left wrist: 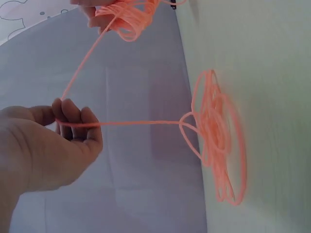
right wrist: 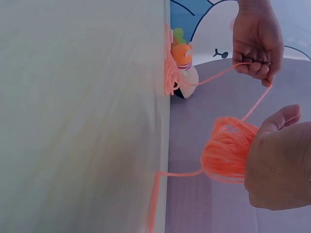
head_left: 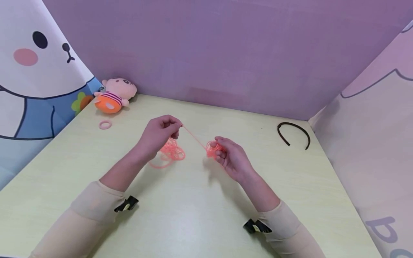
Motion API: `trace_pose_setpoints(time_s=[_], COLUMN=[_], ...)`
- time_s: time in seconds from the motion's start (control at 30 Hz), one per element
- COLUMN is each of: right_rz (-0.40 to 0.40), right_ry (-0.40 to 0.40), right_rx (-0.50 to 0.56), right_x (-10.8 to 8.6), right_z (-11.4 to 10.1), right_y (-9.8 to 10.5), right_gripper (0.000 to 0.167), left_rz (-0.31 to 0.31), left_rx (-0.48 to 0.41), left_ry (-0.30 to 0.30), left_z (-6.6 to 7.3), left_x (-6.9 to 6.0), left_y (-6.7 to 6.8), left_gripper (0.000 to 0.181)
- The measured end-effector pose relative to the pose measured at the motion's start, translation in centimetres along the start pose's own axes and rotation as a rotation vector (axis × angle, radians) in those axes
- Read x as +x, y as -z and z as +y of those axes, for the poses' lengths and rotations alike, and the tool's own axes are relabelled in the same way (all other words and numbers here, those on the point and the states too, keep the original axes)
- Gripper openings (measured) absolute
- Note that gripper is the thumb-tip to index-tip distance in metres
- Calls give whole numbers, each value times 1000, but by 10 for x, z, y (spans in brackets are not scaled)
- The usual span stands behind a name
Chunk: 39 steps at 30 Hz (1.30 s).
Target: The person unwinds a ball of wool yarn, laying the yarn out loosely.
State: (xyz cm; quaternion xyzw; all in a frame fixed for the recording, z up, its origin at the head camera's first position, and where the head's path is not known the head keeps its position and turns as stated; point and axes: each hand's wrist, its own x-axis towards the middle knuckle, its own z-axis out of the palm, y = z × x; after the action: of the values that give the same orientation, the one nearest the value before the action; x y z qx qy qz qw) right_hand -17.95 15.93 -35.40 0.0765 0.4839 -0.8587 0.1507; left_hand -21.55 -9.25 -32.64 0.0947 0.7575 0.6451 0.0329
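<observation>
My left hand [head_left: 160, 133] pinches a strand of coral-coloured cord between thumb and fingertips, above the table. Taut cord [head_left: 194, 137] runs from there to a wound bundle of the same cord [head_left: 213, 148], which my right hand [head_left: 235, 160] holds in its curled fingers. A loose, looped pile of cord [left wrist: 214, 131] lies on the table under my left hand, and one strand rises from it to that hand. Seen from the right wrist, the bundle [right wrist: 226, 153] is thick with many turns, and another strand [right wrist: 180, 174] trails from it to the table.
A plush toy [head_left: 114, 95] in orange sits at the back left corner, with a pink ring [head_left: 105, 124] in front of it. Toward the right back lies a dark headband-like arc [head_left: 294, 125]. Purple and cartoon-printed panels [head_left: 206, 53] enclose the table [head_left: 187, 222].
</observation>
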Motion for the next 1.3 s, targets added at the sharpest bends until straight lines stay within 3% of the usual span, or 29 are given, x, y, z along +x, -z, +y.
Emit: trace_pose_setpoints(time_s=[0.23, 0.4, 0.57, 0.93, 1.3], right_rz=[15, 1, -14, -28, 34], right_ry=[2, -2, -19, -30, -74], right_rx=[-5, -2, -20, -81, -43], right_x=[-1, -1, -1, -1, -2], right_z=[0, 0, 0, 1, -1], right_y=[-2, -1, 0, 2, 1], right_gripper=[16, 14, 16, 14, 41], left_rz=[189, 324, 413, 552, 634], left_rx=[-20, -72, -117, -224, -360], left_ry=[73, 55, 44, 9, -59], left_z=[2, 5, 7, 11, 15], left_x=[5, 6, 7, 7, 5], left_y=[16, 24, 29, 38, 38], left_gripper=[24, 23, 19, 12, 8])
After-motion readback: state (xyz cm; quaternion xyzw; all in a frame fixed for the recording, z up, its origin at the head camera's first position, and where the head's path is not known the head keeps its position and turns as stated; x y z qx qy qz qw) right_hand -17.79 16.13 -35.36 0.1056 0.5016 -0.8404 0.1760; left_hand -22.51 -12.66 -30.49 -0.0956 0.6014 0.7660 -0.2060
